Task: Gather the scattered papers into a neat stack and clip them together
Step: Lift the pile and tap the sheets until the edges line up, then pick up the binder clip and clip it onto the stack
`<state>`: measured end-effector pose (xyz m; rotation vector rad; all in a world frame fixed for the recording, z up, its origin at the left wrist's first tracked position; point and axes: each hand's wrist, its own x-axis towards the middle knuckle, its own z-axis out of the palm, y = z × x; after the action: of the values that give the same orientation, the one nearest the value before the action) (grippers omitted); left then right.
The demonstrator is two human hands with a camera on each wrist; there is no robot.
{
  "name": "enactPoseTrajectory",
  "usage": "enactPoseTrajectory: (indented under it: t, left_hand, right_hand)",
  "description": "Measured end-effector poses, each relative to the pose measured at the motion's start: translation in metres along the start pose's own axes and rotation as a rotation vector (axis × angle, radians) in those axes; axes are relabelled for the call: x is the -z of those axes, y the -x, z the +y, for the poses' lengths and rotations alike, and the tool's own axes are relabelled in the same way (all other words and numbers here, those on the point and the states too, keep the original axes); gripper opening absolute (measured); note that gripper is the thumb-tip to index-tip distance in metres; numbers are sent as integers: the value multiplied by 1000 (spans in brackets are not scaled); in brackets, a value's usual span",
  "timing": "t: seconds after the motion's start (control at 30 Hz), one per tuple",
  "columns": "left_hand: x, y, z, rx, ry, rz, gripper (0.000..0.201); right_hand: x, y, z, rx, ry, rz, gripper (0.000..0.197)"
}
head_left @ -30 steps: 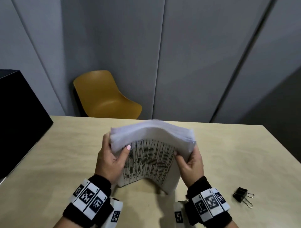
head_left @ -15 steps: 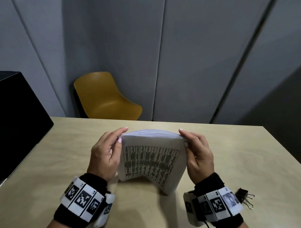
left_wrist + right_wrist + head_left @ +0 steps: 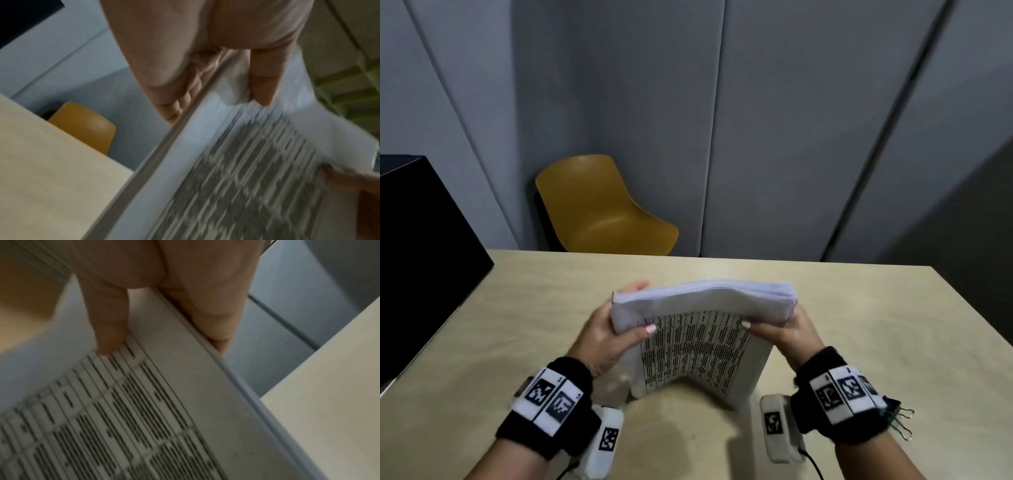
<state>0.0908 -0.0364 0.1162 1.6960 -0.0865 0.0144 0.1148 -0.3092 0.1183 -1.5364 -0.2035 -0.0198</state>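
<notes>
Papers stand on edge on table, gripped at both sides.

Wall: grey panels, divided by narrow vertical seams, spanning 10 to 2 o'clock. Darker grey section at 2 o'clock. Chair: mustard-yellow moulded shell, at 11 o'clock, standing against the wall just beyond the far edge of the table. Table: light wood-grain top, filling the lower field. Black box-like unit at 9 o'clock, beside the table's left edge. Lighting: even, diffuse.
</notes>
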Motion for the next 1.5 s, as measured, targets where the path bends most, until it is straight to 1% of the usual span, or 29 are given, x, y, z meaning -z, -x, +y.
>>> enactPoseTrajectory:
  t: [0.03, 0.07, 0.13, 0.17, 0.23, 0.27, 0.33, 0.4, 0.43, 0.47, 0.5, 0.53, 0.57, 0.63, 0.67, 0.77, 0.8, 0.87, 0.97, 1.07, 1.17, 1.23, 1.3, 1.37, 1.4, 1.47, 1.5]
  left_hand:
    - [-6, 0, -5, 70, -58, -11, 60]
    - [-12, 1, -6, 90, -120, 20, 45]
    - [-19, 1, -4, 40, -157, 123, 12]
    - [-20, 1, 0, 17, -134, 139, 3]
    - [-18, 2, 3, -9, -88, 115, 5]
    - [-17, 4, 1, 6, -76, 104, 10]
    - [-16, 7, -11, 89, -82, 111, 20]
    - [-18, 11, -26, 190, -76, 133, 21]
    - [-20, 11, -31, 206, -74, 147, 23]
    - [-21, 11, -32, 196, -75, 160, 25]
    - [-21, 10, -30, 172, -84, 175, 23]
    - [-21, 9, -25, 152, -101, 185, 14]
    - [-20, 8, -22, 133, -104, 181, 11]
    - [-19, 8, -22, 120, -64, 149, 24]
    - [-20, 9, -25, 129, -61, 140, 26]
    - [-25, 14, -36, 169, -84, 156, 23]
    - [-26, 16, -38, 162, -78, 169, 23]
    - [-26, 14, -40, 134, -39, 177, 28]
    - [-25, 13, -39, 140, -30, 165, 33]
    - [-34, 19, -39, 185, 4, 207, 25]
    - [-42, 25, -36, 208, 65, 230, 18]
    - [-36, 20, -38, 202, 18, 205, 17]
    - [-28, 12, -47, 285, -70, 106, 20]
    - [-18, 7, -69, 431, -110, 12, 37]
    - [-16, 8, -79, 507, -109, -22, 40]
    - [-17, 14, -104, 640, -126, -77, 48]
    - [-19, 20, -114, 690, -148, -93, 52]
  right_hand:
    - [-4, -1, 3, -18, 15, 12, 42]
    - [-8, -1, 5, -17, 22, 29, 44]
    - [-12, -2, 4, 32, -15, 57, 56]
    - [-12, -1, 3, 63, -50, 70, 57]
    - [-10, 2, 4, 91, -105, 95, 47]
    - [-9, 5, 9, 74, -106, 104, 43]
    - [-11, 12, 26, 14, -73, 98, 41]
    - [-16, 19, 41, -55, -41, 92, 44]
    - [-17, 20, 46, -75, -34, 93, 47]
    - [-19, 20, 48, -87, -33, 99, 51]
    - [-20, 19, 47, -87, -39, 106, 54]
    - [-19, 18, 44, -77, -46, 112, 55]
    - [-18, 16, 42, -57, -56, 112, 56]
    - [-16, 15, 41, -38, -73, 112, 55]
    - [-16, 16, 44, -48, -65, 112, 55]
    - [-20, 23, 60, -114, -2, 124, 56]
    - [-21, 25, 63, -125, 12, 133, 55]
    - [-19, 25, 61, -112, -16, 152, 51]
    - [-17, 24, 61, -100, -35, 160, 47]
    - [-22, 31, 75, -166, 51, 176, 47]
    - [-29, 38, 79, -187, 77, 218, 29]
    - [-30, 40, 75, -218, 55, 213, 30]
    - [-26, 44, 75, -268, 76, 185, 35]
    - [-19, 49, 84, -367, 219, 127, 46]
    - [-16, 52, 89, -452, 306, 77, 49]
    - [-11, 60, 105, -615, 481, -35, 46]
    - [-9, 65, 112, -664, 582, -82, 42]
